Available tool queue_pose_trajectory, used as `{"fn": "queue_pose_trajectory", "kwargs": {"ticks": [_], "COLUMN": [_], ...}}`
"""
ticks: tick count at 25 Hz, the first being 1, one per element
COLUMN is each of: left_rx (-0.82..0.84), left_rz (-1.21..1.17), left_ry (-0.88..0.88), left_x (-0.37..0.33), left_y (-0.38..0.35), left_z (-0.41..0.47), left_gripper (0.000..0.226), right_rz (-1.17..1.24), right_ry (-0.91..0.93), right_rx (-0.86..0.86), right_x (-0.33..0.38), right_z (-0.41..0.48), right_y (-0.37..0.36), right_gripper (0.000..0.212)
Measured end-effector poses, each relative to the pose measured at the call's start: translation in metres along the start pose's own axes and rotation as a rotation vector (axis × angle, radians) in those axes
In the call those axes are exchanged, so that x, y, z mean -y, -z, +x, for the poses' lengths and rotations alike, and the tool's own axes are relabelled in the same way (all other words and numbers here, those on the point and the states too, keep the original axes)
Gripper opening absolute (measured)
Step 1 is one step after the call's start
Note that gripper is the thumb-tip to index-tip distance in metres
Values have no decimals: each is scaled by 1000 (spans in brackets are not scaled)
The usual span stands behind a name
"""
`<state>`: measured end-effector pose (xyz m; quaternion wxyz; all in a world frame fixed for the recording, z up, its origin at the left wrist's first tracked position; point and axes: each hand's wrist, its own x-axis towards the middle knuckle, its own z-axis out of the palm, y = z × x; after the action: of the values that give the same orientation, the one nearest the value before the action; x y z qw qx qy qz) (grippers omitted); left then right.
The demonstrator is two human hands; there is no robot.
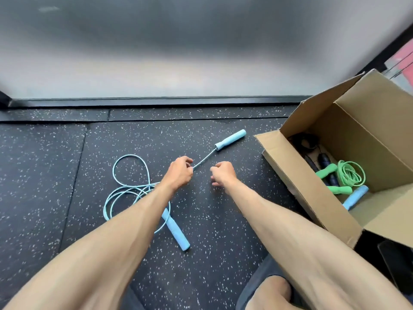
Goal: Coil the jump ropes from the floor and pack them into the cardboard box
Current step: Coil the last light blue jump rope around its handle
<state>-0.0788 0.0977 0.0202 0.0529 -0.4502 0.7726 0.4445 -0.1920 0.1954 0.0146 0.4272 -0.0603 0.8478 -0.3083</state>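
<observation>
One light, floppy rope (pixel 143 189): our left grip (pixel 180 173) pinches its cord (pixel 204 159), right grip (pixel 223 174) loosely curled, empty; handle (pixel 231 139) beyond grasps firmer.

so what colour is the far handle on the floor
The far handle is light blue, head view.

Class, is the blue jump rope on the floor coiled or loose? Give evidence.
Loose: the blue jump rope sprawls in uneven loops, handles far apart; the left hand pinches its cord.
</observation>
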Motion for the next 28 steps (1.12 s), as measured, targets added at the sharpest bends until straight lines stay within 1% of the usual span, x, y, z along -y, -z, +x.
{"fn": "queue_pose_trajectory", "kwargs": {"ticks": [2, 4, 5, 7, 8, 10, 12, 13, 16, 17, 18, 19, 21, 22, 25, 28], "left_rx": [-3, 3, -4, 4, 20, 43, -18, -95, -351, -386, -383, -360, -332, -336, -392, -540], "left_rz": [-40, -20, -8, -17, -36, -78, -82, -22, 340, 441, 523, 575, 596, 567, 452, 282], "left_ry": [32, 65, 73, 62, 43, -1, -49, -96, -373, -466, -538, -579, -605, -607, -543, -446], "left_x": [-2, -4, -4, -6, -8, -11, -18, -22, -39, -48, -59, -68, -85, -91, -111, -129], "left_y": [-13, -24, -29, -37, -38, -36, -22, -11, 35, 55, 76, 97, 133, 148, 195, 235], "left_z": [26, 45, 48, 45, 41, 30, 15, 8, -13, -21, -30, -42, -69, -83, -136, -183], "left_gripper": [39, 42, 38, 17, 10, 11, 8, 10, 40, 46, 46, 38, 16, 11, 10, 12], "right_rz": [288, 504, 566, 594, 576, 549, 492, 446, 267, 196, 130, 82, 27, 5, -67, -148], "right_ry": [-67, -105, -120, -145, -148, -127, -58, -14, 132, 202, 278, 350, 475, 523, 638, 712], "right_rx": [-4, 33, 58, 95, 101, 77, 30, 25, 120, 168, 213, 253, 309, 322, 330, 338], "right_x": [2, 7, 10, 15, 18, 25, 35, 41, 69, 80, 92, 105, 129, 140, 174, 193], "right_z": [21, 38, 43, 48, 47, 39, 23, 15, -30, -48, -68, -88, -127, -144, -202, -249], "right_y": [1, 2, 3, 3, 3, 6, 13, 16, 28, 33, 38, 44, 57, 64, 87, 108], "right_gripper": [26, 15, 13, 12, 11, 13, 13, 13, 13, 13, 12, 12, 11, 9, 12, 15]}}
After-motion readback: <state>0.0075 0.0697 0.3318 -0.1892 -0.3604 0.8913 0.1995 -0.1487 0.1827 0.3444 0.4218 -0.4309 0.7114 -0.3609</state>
